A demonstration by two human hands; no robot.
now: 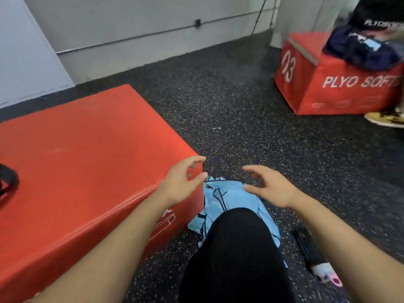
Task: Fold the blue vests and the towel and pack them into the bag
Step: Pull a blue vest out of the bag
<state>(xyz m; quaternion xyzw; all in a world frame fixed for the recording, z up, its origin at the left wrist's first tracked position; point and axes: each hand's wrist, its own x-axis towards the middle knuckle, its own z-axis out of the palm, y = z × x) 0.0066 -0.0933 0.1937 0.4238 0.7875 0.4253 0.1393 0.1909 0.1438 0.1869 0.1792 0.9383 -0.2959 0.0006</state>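
A light blue vest with dark trim point(227, 197) lies crumpled on the speckled floor beside the big red box, partly hidden under my black-clad knee point(236, 248). My left hand point(182, 182) hovers above the vest's near-left edge, by the box's corner, fingers loosely curved and holding nothing. My right hand point(270, 185) hovers just right of the vest, fingers spread and relaxed, also empty. A dark bag with cloth in it point(360, 49) rests on the far red box at the upper right. No towel is visible.
A large red plyo box point(87, 154) fills the left, with a black strap point(8, 182) at its left edge. A second red box point(332, 84) stands at the upper right, with another person's shoe point(384, 118) beside it. A dark object point(306, 248) lies on the floor at right.
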